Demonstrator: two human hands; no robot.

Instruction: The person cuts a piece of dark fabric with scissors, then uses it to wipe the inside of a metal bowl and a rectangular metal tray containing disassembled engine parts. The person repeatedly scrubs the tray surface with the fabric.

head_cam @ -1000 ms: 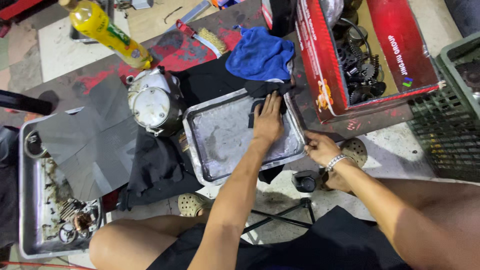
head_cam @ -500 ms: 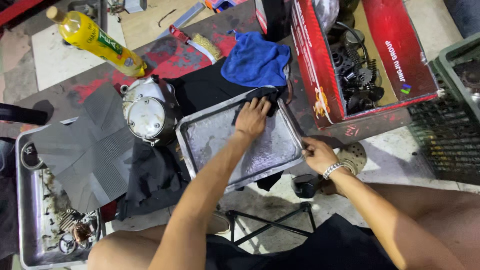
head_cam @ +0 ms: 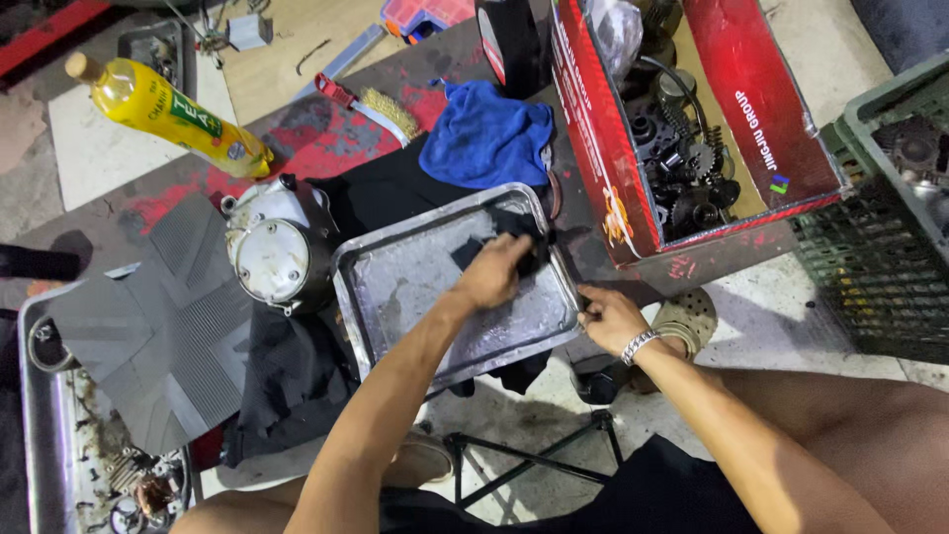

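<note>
One metal tray (head_cam: 415, 287) lies tilted in the middle of the scene, its near right corner reaching past the edge of the low worktop (head_cam: 326, 129). The left hand (head_cam: 491, 272) presses a black rag (head_cam: 494, 242) flat against the tray's far right part, fingers bent over the cloth and holding it down. The right hand (head_cam: 608, 318) pinches the tray's right rim near that corner, fingers closed on the metal edge; one bracelet sits on the wrist.

A second, larger metal tray (head_cam: 35, 415) lies at the near left, carrying small greasy parts and partly covered by one grey ribbed mat (head_cam: 158, 326). One round engine cover (head_cam: 272, 247) stands just beside the middle tray's left edge, on a black cloth (head_cam: 297, 366) that hangs over the worktop's near edge. One blue cloth (head_cam: 489, 138) lies just beyond the tray's far edge, one wire brush (head_cam: 371, 104) further left, and one yellow bottle (head_cam: 163, 114) on its side at the far left.

One red cardboard box (head_cam: 692, 119) with gears and springs stands right of the tray, close to its right rim, so little room is left there. One dark green crate (head_cam: 880, 218) follows at the far right. Bare floor shows near the tray's near edge, beside a folding stool frame (head_cam: 524, 455).
</note>
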